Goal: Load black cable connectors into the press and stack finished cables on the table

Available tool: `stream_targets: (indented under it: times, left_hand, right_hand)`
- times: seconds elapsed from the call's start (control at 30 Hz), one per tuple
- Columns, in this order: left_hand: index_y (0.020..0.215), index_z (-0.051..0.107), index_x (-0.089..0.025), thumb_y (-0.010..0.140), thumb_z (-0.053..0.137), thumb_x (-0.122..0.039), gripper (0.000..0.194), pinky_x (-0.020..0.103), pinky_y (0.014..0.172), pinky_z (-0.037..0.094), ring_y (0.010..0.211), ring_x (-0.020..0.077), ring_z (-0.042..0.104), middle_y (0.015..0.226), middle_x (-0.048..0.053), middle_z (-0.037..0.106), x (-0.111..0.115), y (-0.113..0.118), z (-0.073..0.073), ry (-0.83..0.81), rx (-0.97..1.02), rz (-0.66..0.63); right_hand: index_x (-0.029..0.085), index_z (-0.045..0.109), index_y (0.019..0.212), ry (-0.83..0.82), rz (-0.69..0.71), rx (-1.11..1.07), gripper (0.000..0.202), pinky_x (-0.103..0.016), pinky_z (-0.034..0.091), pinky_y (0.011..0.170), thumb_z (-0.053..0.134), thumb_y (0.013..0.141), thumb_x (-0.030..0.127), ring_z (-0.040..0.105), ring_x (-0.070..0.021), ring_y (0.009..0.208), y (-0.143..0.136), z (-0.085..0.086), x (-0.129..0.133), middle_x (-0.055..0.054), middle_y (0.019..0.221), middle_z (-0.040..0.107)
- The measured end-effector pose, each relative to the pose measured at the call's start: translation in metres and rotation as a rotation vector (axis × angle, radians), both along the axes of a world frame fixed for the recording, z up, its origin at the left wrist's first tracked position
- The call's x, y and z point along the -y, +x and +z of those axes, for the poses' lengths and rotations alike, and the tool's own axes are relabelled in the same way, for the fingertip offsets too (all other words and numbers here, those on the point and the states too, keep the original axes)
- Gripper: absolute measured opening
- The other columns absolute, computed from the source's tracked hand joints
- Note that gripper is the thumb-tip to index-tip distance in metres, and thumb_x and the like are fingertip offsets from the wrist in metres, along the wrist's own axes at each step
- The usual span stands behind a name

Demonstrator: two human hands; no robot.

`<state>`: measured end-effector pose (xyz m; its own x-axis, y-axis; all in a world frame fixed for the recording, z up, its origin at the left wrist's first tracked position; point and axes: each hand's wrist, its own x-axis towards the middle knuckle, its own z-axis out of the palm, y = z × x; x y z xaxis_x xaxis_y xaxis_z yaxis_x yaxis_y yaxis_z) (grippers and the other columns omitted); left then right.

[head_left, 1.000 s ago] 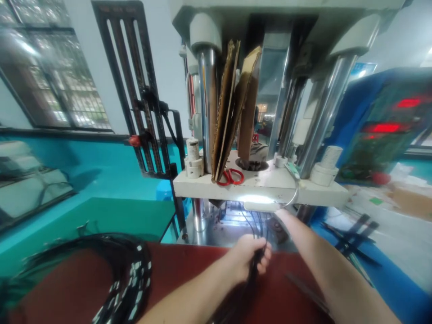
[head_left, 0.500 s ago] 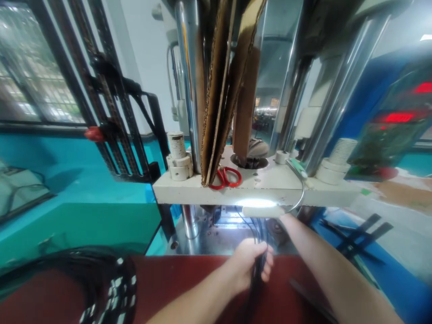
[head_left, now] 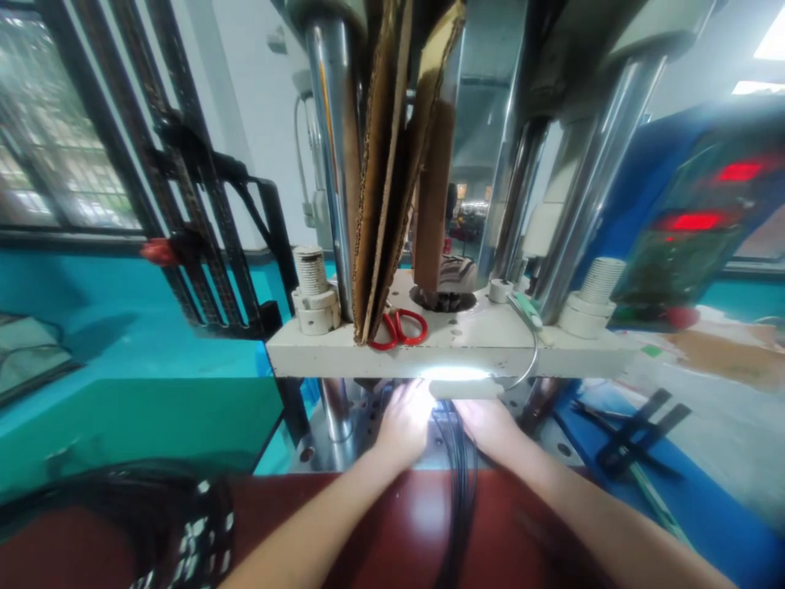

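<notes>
Both of my hands reach under the cream machine plate point(head_left: 368, 357), by a lit lamp bar point(head_left: 466, 388). My left hand point(head_left: 405, 421) is left of a bundle of thin black cables point(head_left: 457, 474). Glare washes out its fingers. Just right of the bundle is my right hand point(head_left: 491, 425), its fingers partly hidden behind the lamp. Whether either hand grips something I cannot tell. The cables run from between the hands down over the dark red table point(head_left: 392, 532). Below the plate lies a metal base point(head_left: 361, 450).
Red-handled scissors point(head_left: 412, 325) and upright cardboard sheets point(head_left: 374, 204) stand on the plate. Steel columns point(head_left: 331, 147) rise from it. Coiled black cables point(head_left: 177, 507) lie at the left. Dark flat tools point(head_left: 643, 433) rest on the blue surface at the right.
My left hand has let go of the cable bundle and moved up and left, under the plate. My right hand now shows behind the lamp. The view has shifted slightly.
</notes>
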<state>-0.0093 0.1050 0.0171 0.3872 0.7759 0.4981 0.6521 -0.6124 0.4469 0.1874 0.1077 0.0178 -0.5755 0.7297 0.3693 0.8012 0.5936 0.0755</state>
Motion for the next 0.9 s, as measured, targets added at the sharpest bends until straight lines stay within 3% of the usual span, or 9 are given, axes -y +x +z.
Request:
stream_targets:
  times: [0.07,0.17,0.4,0.5,0.6,0.73,0.9]
  left_hand:
    - [0.123,0.046,-0.017,0.077,0.037,-0.006,0.048,0.043,0.102,0.028,0.121,0.0245,0.038,0.125,0.010,0.050,-0.009,-0.008,0.001,0.101,-0.226,-0.125]
    - [0.125,0.044,-0.016,0.077,0.036,-0.005,0.049,0.041,0.103,0.027,0.123,0.0220,0.036,0.129,0.009,0.048,-0.018,-0.019,-0.003,0.152,-0.390,-0.189]
    - [0.122,0.047,-0.018,0.076,0.037,-0.004,0.049,0.043,0.106,0.024,0.123,0.0206,0.037,0.128,0.008,0.049,-0.025,-0.023,-0.014,0.163,-0.365,-0.147]
    - [0.117,0.051,-0.016,0.075,0.037,-0.005,0.046,0.044,0.102,0.029,0.118,0.0226,0.042,0.123,0.009,0.053,-0.024,-0.016,-0.006,0.131,-0.278,-0.121]
    - [0.107,0.058,-0.015,0.082,0.035,-0.014,0.034,0.041,0.096,0.035,0.107,0.0235,0.049,0.111,0.010,0.059,-0.020,-0.005,0.013,0.055,-0.200,-0.103]
    - [0.107,0.058,-0.019,0.084,0.042,-0.034,0.032,0.038,0.099,0.031,0.112,0.0246,0.046,0.114,0.008,0.058,-0.012,0.010,0.035,0.009,-0.167,-0.199]
    - [0.117,0.053,-0.021,0.079,0.050,-0.038,0.042,0.039,0.097,0.031,0.112,0.0265,0.045,0.120,0.008,0.054,-0.016,0.013,0.032,-0.026,-0.222,-0.190]
  right_hand:
    - [0.012,0.060,0.104,0.021,-0.043,0.012,0.032,-0.038,0.044,0.079,0.034,0.087,0.012,0.057,-0.0250,0.088,-0.002,-0.006,-0.004,-0.014,0.098,0.063]
    - [0.011,0.062,0.098,0.027,-0.090,0.008,0.029,-0.041,0.042,0.083,0.036,0.087,0.014,0.056,-0.0271,0.091,0.000,-0.010,-0.011,-0.015,0.095,0.063]
    - [0.006,0.059,0.103,-0.044,-0.101,-0.007,0.029,-0.046,0.041,0.086,0.040,0.082,0.014,0.056,-0.0300,0.096,0.002,-0.005,-0.009,-0.020,0.099,0.062]
    - [0.005,0.054,0.111,-0.090,-0.048,-0.011,0.037,-0.042,0.039,0.091,0.043,0.076,0.009,0.052,-0.0273,0.103,0.003,0.000,-0.008,-0.019,0.108,0.059]
    - [0.009,0.049,0.118,-0.113,-0.021,-0.029,0.048,-0.039,0.037,0.094,0.043,0.071,0.006,0.048,-0.0242,0.109,0.006,0.003,-0.008,-0.017,0.115,0.055]
    - [0.011,0.049,0.117,-0.119,-0.020,-0.053,0.049,-0.040,0.035,0.095,0.041,0.069,0.005,0.046,-0.0240,0.111,0.010,0.007,-0.007,-0.016,0.117,0.054]
    - [0.011,0.050,0.118,-0.135,-0.048,0.009,0.052,-0.042,0.036,0.093,0.043,0.067,0.005,0.049,-0.0262,0.108,0.004,0.016,-0.002,-0.017,0.115,0.055]
